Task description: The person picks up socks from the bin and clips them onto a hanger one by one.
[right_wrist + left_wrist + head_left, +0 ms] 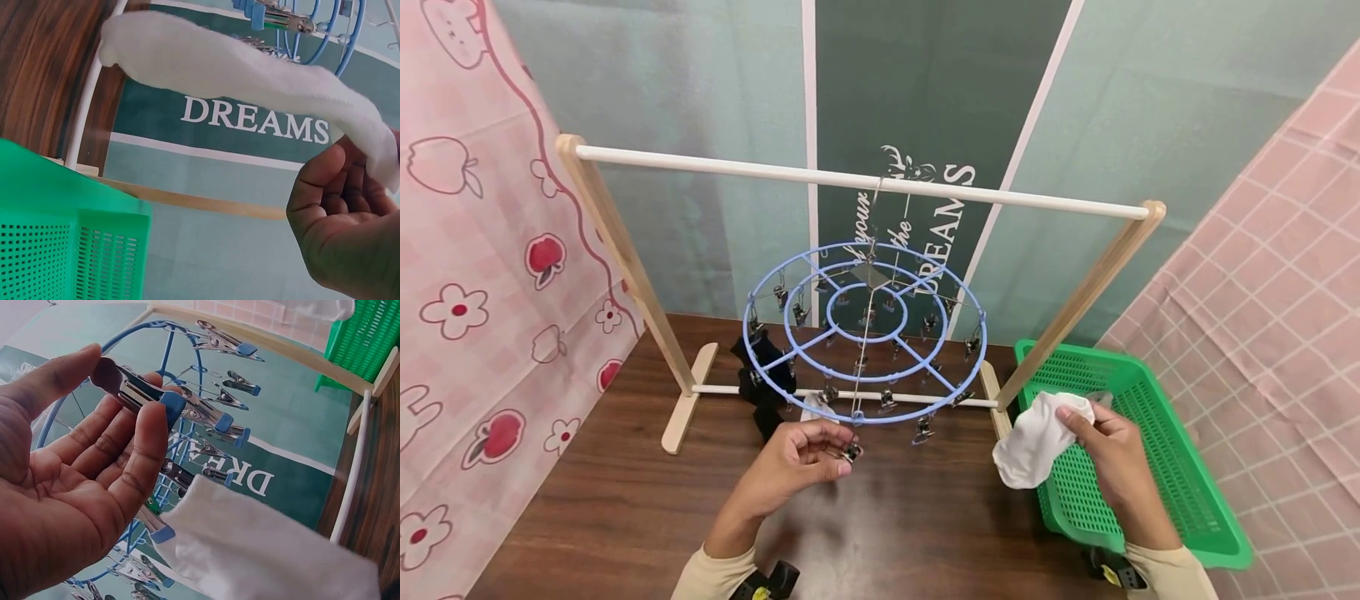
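The left hand [801, 458] had its thumb and fingertips closed on a small metal clip [851, 452], pinching it just below the near rim of a round blue hanger [867, 340]. In the left wrist view the thumb pressed one handle of the clip, and the other fingers were bent loosely beneath it, the palm turned up. Whether the clip's blue-capped tips were parted could not be told.

The right hand [1105, 442] grasped a white sock [1037, 442] by one end, the cloth nipped between the thumb and bent fingers; the exact spot of the pinch was partly hidden in the right wrist view. The rest of the sock drooped leftward from the fingers, clear of the hanger and in front of the left edge of a green basket [1180, 442]. The two hands were well apart, the left near the middle and the right over the basket side.

The hanger hung by a hook from the white top rod [700, 164] of a wooden stand, with many more clips dangling around its rings. Black cloths [767, 367] hung beneath its left side, and a second white cloth [269, 544] was held in clips just beyond the left hand. Stand and basket stood on a dark brown table [625, 500].
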### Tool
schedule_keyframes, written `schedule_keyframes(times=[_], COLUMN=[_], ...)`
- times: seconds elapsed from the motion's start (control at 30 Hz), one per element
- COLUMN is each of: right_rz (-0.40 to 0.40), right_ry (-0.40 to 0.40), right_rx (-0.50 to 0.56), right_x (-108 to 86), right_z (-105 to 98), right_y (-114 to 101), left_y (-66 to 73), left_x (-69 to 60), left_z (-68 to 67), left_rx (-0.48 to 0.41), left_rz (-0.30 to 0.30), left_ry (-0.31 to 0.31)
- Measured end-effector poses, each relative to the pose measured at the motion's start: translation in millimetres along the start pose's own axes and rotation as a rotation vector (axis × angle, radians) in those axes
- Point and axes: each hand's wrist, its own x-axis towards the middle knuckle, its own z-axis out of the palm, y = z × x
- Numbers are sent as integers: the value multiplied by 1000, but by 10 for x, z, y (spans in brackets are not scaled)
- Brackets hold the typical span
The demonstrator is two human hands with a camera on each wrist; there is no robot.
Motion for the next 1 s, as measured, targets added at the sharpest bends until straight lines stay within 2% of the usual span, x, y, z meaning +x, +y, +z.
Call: schedule_keyframes(times=[0.2, 0.43, 0.6, 0.7, 0.83, 1.0], right_rz=[7, -14, -22, -20, -31, -54], right_ry=[-58, -126, -180, -210, -264, -309], right_rx=[-120, -127, -139, -189, -260, -283], right_x=[-70, -88, -108, -131, -161, -205], right_z=[20, 81, 141, 180, 222, 261], right_y=[2, 18, 44, 57, 73, 77], left_y=[-23, -23, -29, -34, -16, 11], left_x=[8, 19, 24, 26, 21, 21], left_z=[6, 21, 25, 28, 26, 28], left_rx=[-14, -33, -56, -68, -71, -79], left_rz=[27, 24, 38, 52, 28, -16], left_ry=[8, 12, -43, -60, -49, -46])
